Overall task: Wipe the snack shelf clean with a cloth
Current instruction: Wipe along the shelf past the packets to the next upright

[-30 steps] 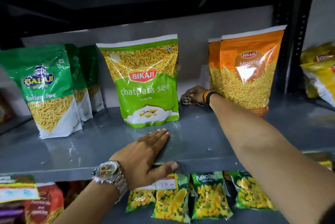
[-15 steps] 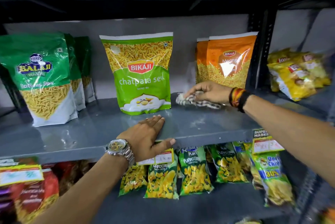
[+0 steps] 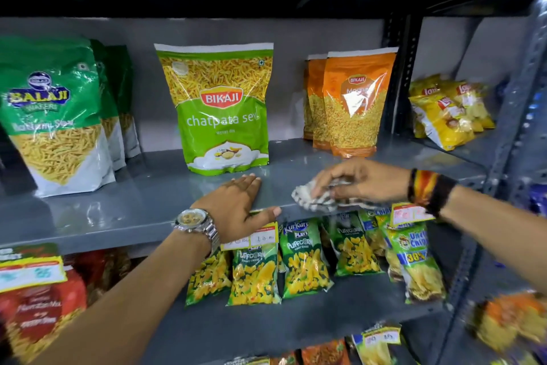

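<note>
The grey metal snack shelf (image 3: 124, 210) runs across the middle of the view. My right hand (image 3: 364, 179) presses a crumpled black-and-white cloth (image 3: 307, 197) onto the shelf's front edge, right of centre. My left hand (image 3: 236, 205) lies flat on the shelf just left of the cloth, fingers spread and thumb hooked over the front lip, holding nothing. A silver watch sits on the left wrist.
On the shelf stand green Balaji bags (image 3: 56, 116) at left, a green Bikaji sev bag (image 3: 222, 107) in the middle, and orange Bikaji bags (image 3: 352, 104) at right. Yellow chip bags (image 3: 450, 110) fill the neighbouring bay. Puffcorn packets (image 3: 302, 261) hang below.
My right hand has dragged the cloth from the back of the shelf beside the orange bags forward to the front edge. My left hand has stayed flat on the shelf.
</note>
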Motion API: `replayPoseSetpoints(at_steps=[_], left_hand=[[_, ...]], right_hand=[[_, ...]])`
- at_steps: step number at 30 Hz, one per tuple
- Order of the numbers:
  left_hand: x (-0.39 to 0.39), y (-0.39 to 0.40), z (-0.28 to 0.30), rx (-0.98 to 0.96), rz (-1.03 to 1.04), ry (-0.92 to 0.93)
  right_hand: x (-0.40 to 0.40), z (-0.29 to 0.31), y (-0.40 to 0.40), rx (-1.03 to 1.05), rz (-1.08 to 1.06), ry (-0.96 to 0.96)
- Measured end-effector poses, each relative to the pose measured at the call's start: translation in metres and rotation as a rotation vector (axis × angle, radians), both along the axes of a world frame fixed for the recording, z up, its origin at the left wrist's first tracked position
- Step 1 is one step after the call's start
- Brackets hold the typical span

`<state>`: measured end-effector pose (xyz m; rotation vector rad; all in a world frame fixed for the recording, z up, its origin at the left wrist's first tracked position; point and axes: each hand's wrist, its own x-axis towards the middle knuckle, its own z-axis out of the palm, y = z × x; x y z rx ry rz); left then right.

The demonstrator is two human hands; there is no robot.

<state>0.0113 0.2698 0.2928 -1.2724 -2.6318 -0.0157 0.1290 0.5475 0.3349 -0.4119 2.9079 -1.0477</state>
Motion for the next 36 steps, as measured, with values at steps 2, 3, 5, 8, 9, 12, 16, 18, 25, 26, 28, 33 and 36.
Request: replayPoseSetpoints(at_steps=[2, 3, 5, 8, 9, 12, 16, 18, 25, 26, 28, 33, 36], left_hand=[[0.000, 0.000, 0.001, 0.007, -0.001, -0.005], [-0.001, 0.000, 0.000, 0.009, -0.003, -0.008], [-0.002, -0.001, 0.000, 0.014, -0.004, -0.008], [-0.002, -0.002, -0.002, 0.013, 0.000, 0.000], [-0.002, -0.002, -0.002, 0.008, -0.002, -0.002], [-0.003, -0.002, -0.003, -0.002, -0.021, -0.004], [-0.002, 0.000, 0.003, -0.005, -0.030, -0.005], [0.005, 0.007, 0.007, -0.027, -0.034, 0.060], [0.028, 0.083, 0.005, -0.022, -0.022, 0.045], [0.028, 0.090, 0.001, -0.020, -0.011, 0.041], [0.026, 0.098, -0.003, -0.007, 0.004, 0.031], [0.023, 0.095, -0.006, -0.011, 0.065, -0.011], [0.026, 0.095, -0.005, -0.010, 0.073, -0.004]], right_hand=[[0.005, 0.019, 0.015, -0.029, -0.135, 0.036], [0.000, 0.024, 0.028, -0.036, -0.212, 0.085], [-0.013, 0.026, 0.046, -0.021, -0.317, 0.137], [-0.025, 0.000, 0.048, 0.010, -0.434, 0.167], [-0.020, -0.007, 0.039, 0.003, -0.426, 0.186], [0.014, -0.004, 0.002, 0.013, -0.314, 0.141], [0.042, 0.021, 0.015, 0.034, -0.249, 0.138], [0.033, 0.034, 0.042, 0.020, -0.368, 0.251], [-0.053, 0.039, 0.053, 0.023, -0.395, 0.284], [-0.067, 0.037, 0.047, 0.023, -0.359, 0.286], [-0.092, 0.032, 0.037, 0.023, -0.286, 0.295], [-0.126, 0.003, 0.035, 0.041, -0.227, 0.213], [-0.118, -0.002, 0.038, 0.005, -0.172, 0.221]])
